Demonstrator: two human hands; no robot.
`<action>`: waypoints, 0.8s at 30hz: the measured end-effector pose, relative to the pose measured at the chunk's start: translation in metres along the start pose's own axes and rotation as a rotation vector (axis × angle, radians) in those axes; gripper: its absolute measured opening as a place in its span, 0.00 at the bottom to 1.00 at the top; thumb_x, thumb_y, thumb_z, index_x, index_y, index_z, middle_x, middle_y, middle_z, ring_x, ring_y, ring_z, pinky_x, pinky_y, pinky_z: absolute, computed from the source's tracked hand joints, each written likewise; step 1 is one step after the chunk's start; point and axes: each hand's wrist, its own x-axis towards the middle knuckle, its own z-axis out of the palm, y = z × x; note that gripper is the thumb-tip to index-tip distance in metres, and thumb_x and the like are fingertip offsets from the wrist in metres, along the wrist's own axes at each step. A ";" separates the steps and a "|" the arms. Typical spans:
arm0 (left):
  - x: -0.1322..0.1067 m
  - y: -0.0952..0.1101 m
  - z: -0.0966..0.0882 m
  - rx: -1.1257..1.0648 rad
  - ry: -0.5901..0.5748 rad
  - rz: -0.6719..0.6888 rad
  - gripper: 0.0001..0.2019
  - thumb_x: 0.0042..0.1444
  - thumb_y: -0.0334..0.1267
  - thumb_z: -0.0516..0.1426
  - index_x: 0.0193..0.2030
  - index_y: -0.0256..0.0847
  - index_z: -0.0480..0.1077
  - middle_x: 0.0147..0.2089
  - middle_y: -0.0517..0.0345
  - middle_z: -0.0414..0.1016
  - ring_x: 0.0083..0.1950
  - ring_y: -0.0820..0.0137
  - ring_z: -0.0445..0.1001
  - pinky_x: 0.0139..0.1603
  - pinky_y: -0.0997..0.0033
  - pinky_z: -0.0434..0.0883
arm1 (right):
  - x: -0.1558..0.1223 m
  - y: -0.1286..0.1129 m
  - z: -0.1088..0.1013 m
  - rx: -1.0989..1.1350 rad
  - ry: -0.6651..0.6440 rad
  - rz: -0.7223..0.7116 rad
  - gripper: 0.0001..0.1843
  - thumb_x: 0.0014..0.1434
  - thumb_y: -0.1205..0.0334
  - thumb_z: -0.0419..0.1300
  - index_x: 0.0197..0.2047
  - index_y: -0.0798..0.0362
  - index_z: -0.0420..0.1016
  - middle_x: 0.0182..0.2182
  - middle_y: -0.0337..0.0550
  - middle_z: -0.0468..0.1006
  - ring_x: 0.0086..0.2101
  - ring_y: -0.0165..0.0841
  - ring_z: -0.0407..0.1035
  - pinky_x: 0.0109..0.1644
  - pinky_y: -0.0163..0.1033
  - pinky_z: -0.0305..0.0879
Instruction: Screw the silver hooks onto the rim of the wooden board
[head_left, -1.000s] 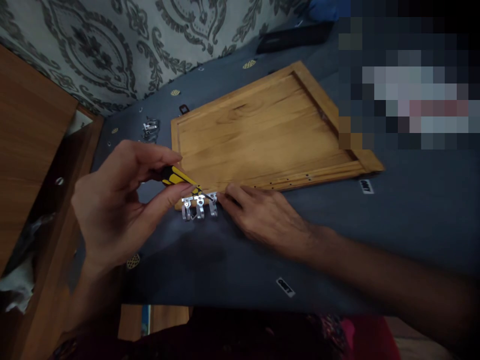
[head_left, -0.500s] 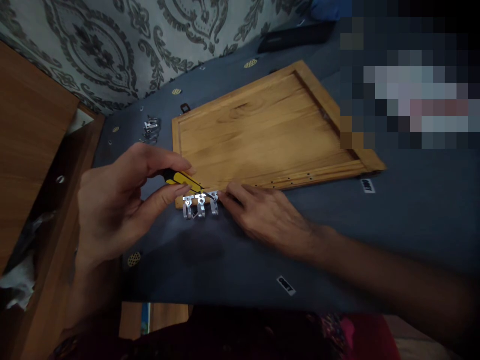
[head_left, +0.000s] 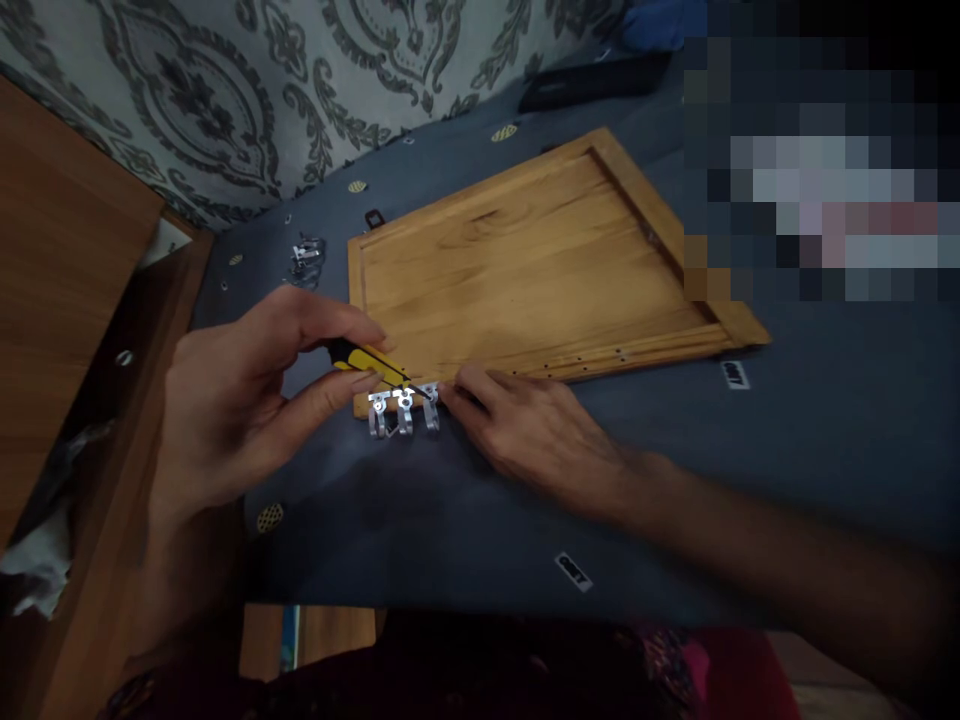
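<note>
Between the thumb and fingers of my left hand [head_left: 247,390] is a yellow and black screwdriver [head_left: 375,366], its thin shaft slanting down to the right. Its tip meets the rightmost of a row of three small silver metal clips [head_left: 430,410] on the near left edge of a framed wooden panel [head_left: 487,280]. My right hand [head_left: 532,430] is closed, with its fingertips pressed against that rightmost clip and the panel edge. What lies under those fingers is partly hidden. Small dark holes run along the panel's near edge, right of my right hand.
A small pile of loose metal clips [head_left: 306,255] lies on the dark blue cloth [head_left: 465,540], beyond my left hand. A long black object [head_left: 592,82] rests at the back. On the left stands wooden furniture [head_left: 67,260]; patterned fabric [head_left: 315,80] rises behind. The upper right is blurred out.
The whole view has shifted very slightly. Both hands, the screwdriver and the clips keep nearly the same places relative to each other.
</note>
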 end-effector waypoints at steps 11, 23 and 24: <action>0.000 0.000 -0.003 -0.087 0.095 -0.110 0.20 0.56 0.29 0.65 0.51 0.61 0.77 0.42 0.60 0.79 0.43 0.60 0.80 0.40 0.53 0.81 | -0.002 0.000 0.002 0.013 0.033 -0.003 0.12 0.65 0.73 0.55 0.50 0.57 0.72 0.40 0.48 0.76 0.32 0.33 0.67 0.28 0.41 0.44; 0.001 -0.004 -0.003 -0.031 -0.040 -0.081 0.21 0.57 0.28 0.64 0.53 0.59 0.75 0.44 0.60 0.80 0.43 0.59 0.81 0.41 0.52 0.81 | -0.001 0.001 0.000 0.011 0.019 0.001 0.11 0.65 0.72 0.57 0.50 0.56 0.73 0.39 0.48 0.76 0.33 0.34 0.69 0.28 0.41 0.43; 0.001 -0.004 -0.002 -0.012 -0.015 -0.058 0.22 0.57 0.27 0.64 0.53 0.59 0.75 0.43 0.60 0.80 0.42 0.59 0.81 0.40 0.53 0.81 | -0.001 0.001 0.000 0.011 0.015 0.003 0.11 0.65 0.71 0.57 0.50 0.56 0.73 0.39 0.48 0.76 0.33 0.34 0.69 0.28 0.41 0.44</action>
